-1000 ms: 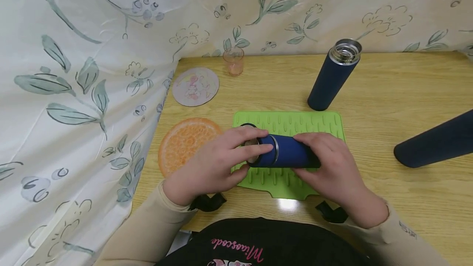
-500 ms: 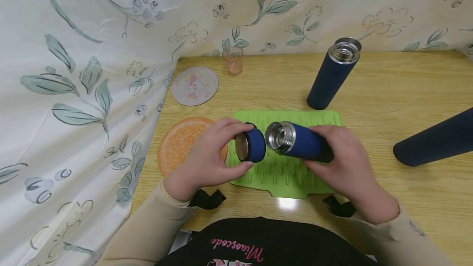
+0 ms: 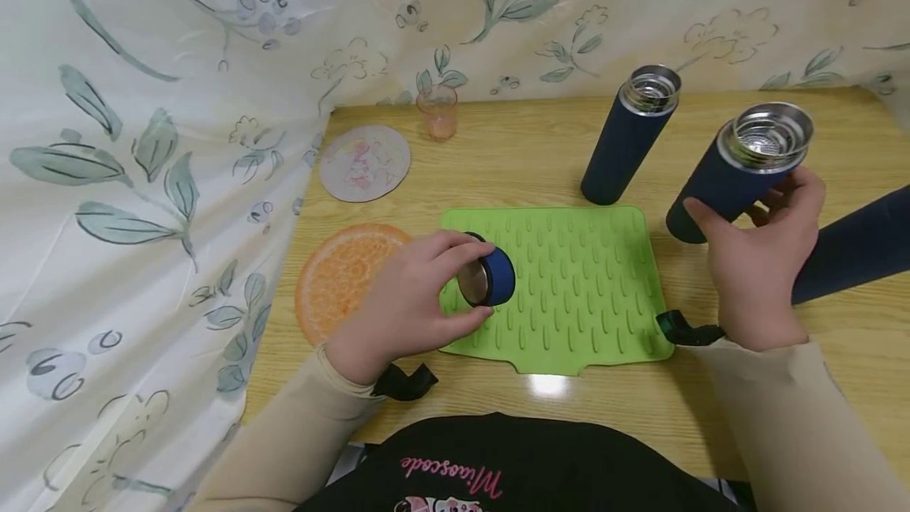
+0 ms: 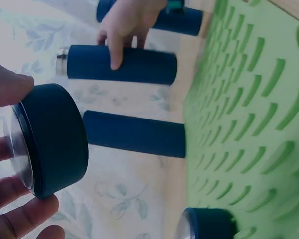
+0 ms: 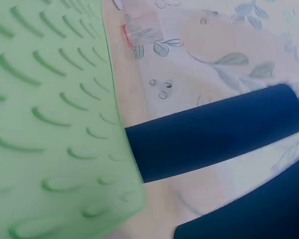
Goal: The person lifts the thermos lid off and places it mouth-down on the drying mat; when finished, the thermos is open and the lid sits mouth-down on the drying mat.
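In the head view my left hand [image 3: 408, 295] pinches a blue bottle lid [image 3: 501, 277] between thumb and fingers, its metal inner side turned to the left. A second lid [image 4: 212, 224] sits on the green ridged mat [image 3: 562, 291]; the held lid mostly hides it in the head view. My right hand [image 3: 771, 255] grips a blue thermos bottle [image 3: 732, 172] low on its body, fingers round its far side. That bottle is upright, uncapped, with a bare steel mouth, its base close to the table. It is right of the mat, between two other dark blue bottles.
An uncapped dark blue bottle [image 3: 626, 148] stands behind the mat. Another dark bottle [image 3: 863, 247] is at the right edge, partly behind my right hand. To the left lie an orange-slice coaster [image 3: 348, 275] and a pale round coaster [image 3: 366, 164]. A pink glass [image 3: 439, 113] stands at the back.
The lid has come off the thermos bottle. My right hand has carried the bottle from over the mat to the right and turned it upright. My left hand stays over the mat with the lid.
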Demonstrator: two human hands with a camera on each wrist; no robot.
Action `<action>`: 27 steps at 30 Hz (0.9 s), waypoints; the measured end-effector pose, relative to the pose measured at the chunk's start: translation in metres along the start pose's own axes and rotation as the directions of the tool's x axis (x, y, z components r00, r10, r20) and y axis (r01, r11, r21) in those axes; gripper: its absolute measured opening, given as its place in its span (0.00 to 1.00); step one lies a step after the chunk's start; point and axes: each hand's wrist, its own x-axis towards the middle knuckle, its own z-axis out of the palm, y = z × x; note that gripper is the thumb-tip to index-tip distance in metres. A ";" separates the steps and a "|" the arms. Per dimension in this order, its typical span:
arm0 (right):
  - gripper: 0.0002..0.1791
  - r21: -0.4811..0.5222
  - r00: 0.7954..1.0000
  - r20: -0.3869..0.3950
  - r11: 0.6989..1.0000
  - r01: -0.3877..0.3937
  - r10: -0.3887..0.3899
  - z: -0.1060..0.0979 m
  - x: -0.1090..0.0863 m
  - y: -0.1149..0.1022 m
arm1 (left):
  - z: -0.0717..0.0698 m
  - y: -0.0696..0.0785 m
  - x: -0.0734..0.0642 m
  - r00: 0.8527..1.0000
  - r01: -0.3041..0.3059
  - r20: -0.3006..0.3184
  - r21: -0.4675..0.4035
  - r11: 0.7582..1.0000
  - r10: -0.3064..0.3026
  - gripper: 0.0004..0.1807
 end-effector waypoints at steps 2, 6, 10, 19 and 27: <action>0.46 0.131 0.999 -0.027 0.991 -0.041 0.045 0.002 0.006 0.008 | 0.006 -0.001 0.001 1.000 -0.019 0.015 0.022 1.000 0.019 0.36; 0.47 0.240 0.994 -0.040 0.967 -0.085 0.097 0.003 0.013 0.027 | 0.023 -0.002 0.002 0.996 -0.068 0.063 0.072 0.995 0.063 0.34; 0.48 0.231 0.992 -0.033 0.966 -0.112 0.123 0.001 0.018 0.041 | 0.038 -0.002 0.005 0.988 -0.111 0.116 0.127 0.986 0.097 0.33; 0.46 0.024 0.988 0.057 0.989 -0.147 0.146 -0.006 0.031 0.040 | 0.060 0.001 0.027 0.967 -0.164 0.228 0.219 0.962 0.113 0.30; 0.45 -0.127 0.980 0.112 0.980 -0.150 0.164 -0.006 0.043 0.040 | 0.075 0.009 0.039 0.923 -0.175 0.384 0.340 0.924 0.033 0.29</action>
